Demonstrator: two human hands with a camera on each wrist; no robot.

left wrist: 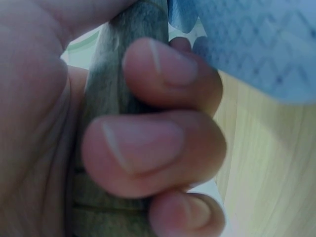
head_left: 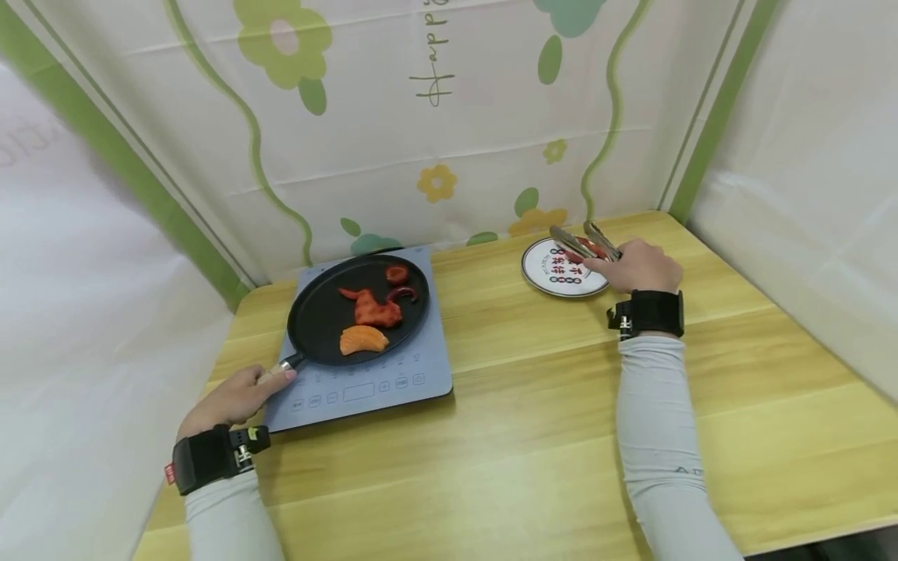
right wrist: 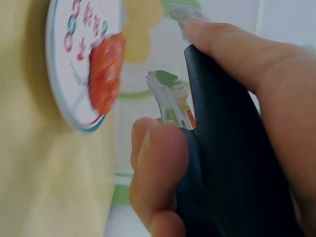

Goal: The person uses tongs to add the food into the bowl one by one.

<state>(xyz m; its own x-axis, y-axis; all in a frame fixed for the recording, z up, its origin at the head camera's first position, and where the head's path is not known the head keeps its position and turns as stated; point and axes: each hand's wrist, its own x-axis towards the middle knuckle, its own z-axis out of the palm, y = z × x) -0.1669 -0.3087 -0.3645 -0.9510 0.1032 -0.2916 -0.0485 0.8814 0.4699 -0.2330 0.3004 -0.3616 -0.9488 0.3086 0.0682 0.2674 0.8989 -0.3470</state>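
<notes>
My left hand (head_left: 235, 397) grips the handle of a round black frying pan (head_left: 319, 312), its fingers curled round the wood-look handle (left wrist: 111, 64) in the left wrist view. In the pan lie a red chicken wing (head_left: 376, 312), an orange slice (head_left: 362, 340), a round red piece (head_left: 396, 274) and a dark red curved piece (head_left: 402, 294). My right hand (head_left: 641, 267) holds metal tongs (head_left: 571, 242) with dark handles (right wrist: 232, 143). The tongs' ends stand apart over a white plate (head_left: 550, 274). A red piece of food (right wrist: 106, 74) rests on that plate, apart from the tongs in the right wrist view.
The pan sits on a flat grey-blue induction cooker (head_left: 379, 396) at the left of the wooden table (head_left: 519, 436). A white flower-printed cloth (head_left: 491, 125) hangs behind the table, close to the plate and cooker. White sheets (head_left: 814, 195) stand at both sides.
</notes>
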